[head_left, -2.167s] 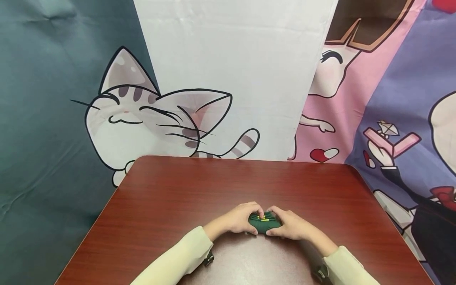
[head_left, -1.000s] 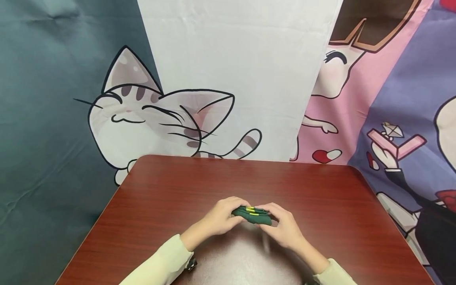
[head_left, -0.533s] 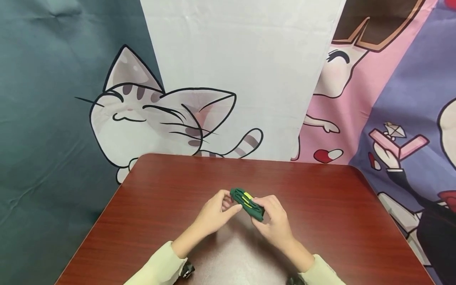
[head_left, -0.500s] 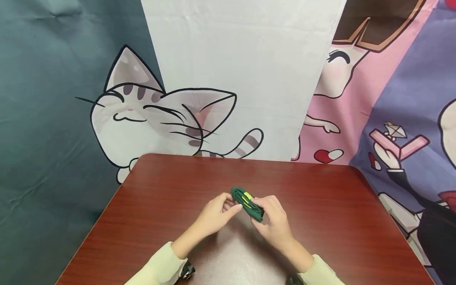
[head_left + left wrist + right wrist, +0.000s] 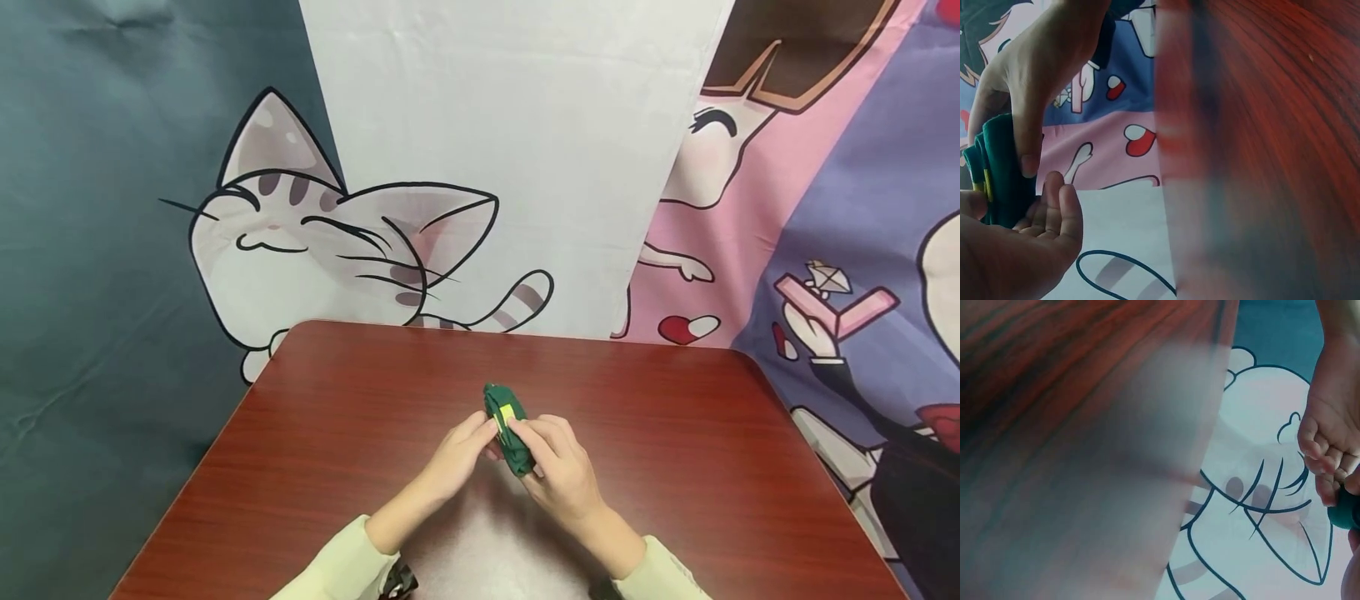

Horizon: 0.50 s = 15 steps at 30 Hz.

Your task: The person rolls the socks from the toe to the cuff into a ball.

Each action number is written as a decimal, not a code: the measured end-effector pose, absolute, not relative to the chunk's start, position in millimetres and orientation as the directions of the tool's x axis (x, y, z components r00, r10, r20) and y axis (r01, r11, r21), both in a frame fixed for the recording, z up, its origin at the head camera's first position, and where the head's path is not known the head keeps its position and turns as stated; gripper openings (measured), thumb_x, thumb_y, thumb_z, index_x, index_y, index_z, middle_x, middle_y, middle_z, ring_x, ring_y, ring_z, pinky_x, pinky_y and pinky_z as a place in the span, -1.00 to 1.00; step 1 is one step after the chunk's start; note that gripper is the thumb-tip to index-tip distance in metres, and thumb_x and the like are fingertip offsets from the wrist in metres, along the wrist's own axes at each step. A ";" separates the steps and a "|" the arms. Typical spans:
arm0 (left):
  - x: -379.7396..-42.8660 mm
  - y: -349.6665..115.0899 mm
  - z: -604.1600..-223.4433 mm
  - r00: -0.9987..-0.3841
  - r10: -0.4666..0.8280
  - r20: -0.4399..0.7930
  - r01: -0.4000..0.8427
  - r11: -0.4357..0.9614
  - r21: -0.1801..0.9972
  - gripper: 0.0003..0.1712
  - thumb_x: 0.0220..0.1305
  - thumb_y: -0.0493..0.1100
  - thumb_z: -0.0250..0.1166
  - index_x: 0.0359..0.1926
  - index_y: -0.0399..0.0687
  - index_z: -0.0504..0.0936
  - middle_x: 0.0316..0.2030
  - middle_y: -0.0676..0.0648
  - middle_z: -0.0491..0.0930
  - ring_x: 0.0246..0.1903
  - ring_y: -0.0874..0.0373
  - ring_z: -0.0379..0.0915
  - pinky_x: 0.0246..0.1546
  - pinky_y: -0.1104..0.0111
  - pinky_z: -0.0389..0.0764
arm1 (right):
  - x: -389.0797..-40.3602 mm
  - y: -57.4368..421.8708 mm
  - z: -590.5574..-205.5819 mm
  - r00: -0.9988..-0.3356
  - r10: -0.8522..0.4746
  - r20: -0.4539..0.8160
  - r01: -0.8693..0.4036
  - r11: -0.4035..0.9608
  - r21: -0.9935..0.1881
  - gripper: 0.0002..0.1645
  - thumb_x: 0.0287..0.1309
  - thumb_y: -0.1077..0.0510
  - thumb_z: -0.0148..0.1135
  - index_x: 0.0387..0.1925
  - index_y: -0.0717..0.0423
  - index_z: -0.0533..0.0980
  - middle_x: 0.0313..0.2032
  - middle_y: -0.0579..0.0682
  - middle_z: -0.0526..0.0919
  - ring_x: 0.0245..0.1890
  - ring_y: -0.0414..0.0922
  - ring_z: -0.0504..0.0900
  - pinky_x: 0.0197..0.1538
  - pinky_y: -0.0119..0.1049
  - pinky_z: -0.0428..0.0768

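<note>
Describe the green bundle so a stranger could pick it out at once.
Start at the red-brown table. Over it, the left hand and right hand hold the folded green bundle between them. Its yellow marks on dark green set it apart from the hands and the table.

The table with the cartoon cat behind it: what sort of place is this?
Probably an indoor corner set up for tabletop work: a reddish-brown table before a creased, cartoon-printed backdrop, with a green bundle held over it.

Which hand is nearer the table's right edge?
Right: the right hand grips the green bundle, inward of the table's right edge; the left hand is farther left.
</note>
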<state>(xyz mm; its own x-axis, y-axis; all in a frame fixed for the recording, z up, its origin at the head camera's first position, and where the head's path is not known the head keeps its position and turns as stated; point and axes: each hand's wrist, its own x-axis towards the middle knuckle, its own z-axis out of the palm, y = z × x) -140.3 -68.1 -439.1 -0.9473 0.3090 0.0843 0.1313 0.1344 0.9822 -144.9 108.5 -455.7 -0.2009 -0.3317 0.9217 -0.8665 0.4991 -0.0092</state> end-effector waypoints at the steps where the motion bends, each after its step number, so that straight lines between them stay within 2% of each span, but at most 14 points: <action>1: -139.6 -67.9 -437.9 -0.946 0.315 0.078 0.118 0.112 0.987 -0.64 0.46 -0.09 -0.11 -0.14 -0.27 0.51 -0.39 -0.21 0.62 -0.32 -0.12 0.56 -0.18 0.07 0.56 | -144.1 108.7 -455.7 -0.199 -0.330 0.923 -0.869 0.495 -0.010 -0.65 0.18 0.20 0.09 -0.08 0.34 0.56 -0.25 0.09 0.58 -0.28 0.02 0.51 -0.22 -0.26 0.52; 4: -137.1 -67.8 -431.9 -0.935 0.347 0.074 0.101 0.059 0.993 -0.63 0.48 -0.13 -0.15 -0.10 -0.33 0.48 -0.37 -0.30 0.59 -0.31 -0.25 0.52 -0.16 -0.04 0.52 | -142.3 109.6 -455.8 -0.189 -0.328 0.925 -0.875 0.484 -0.007 -0.66 0.18 0.19 0.08 -0.09 0.34 0.56 -0.26 0.11 0.58 -0.28 0.03 0.51 -0.22 -0.25 0.51; 8: -129.2 -69.2 -414.9 -0.922 0.373 0.104 0.130 0.045 0.990 -0.66 0.46 -0.21 -0.16 -0.11 -0.39 0.46 -0.35 -0.34 0.56 -0.35 -0.13 0.51 -0.17 -0.08 0.51 | -140.9 110.4 -456.3 -0.175 -0.332 0.927 -0.882 0.472 0.003 -0.66 0.17 0.18 0.12 -0.09 0.34 0.56 -0.26 0.12 0.58 -0.28 0.04 0.50 -0.23 -0.24 0.50; 11: -126.7 -70.5 -410.8 -0.915 0.380 0.134 0.165 0.049 0.985 -0.69 0.45 -0.24 -0.15 -0.12 -0.41 0.45 -0.35 -0.32 0.57 -0.36 0.01 0.52 -0.18 -0.04 0.53 | -139.3 111.0 -456.2 -0.177 -0.335 0.925 -0.883 0.469 0.000 -0.64 0.18 0.16 0.14 -0.08 0.34 0.56 -0.24 0.13 0.57 -0.27 0.05 0.49 -0.24 -0.24 0.51; 15: -129.4 -71.3 -419.5 -0.920 0.374 0.121 0.151 0.052 0.987 -0.71 0.44 -0.23 -0.10 -0.06 -0.36 0.45 -0.29 -0.27 0.60 -0.33 0.01 0.54 -0.18 0.13 0.56 | -137.0 111.2 -456.2 -0.177 -0.353 0.919 -0.887 0.461 0.006 -0.65 0.21 0.14 0.12 -0.07 0.31 0.56 -0.22 0.15 0.55 -0.24 0.06 0.49 -0.28 -0.24 0.53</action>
<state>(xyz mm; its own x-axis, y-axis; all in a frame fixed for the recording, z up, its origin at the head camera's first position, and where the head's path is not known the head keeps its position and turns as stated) -129.4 -71.3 -419.5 -0.9197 0.3736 0.1206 0.1506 0.0518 0.9872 -137.0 111.2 -456.2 -0.1773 -0.3527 0.9188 -0.8872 0.4613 0.0058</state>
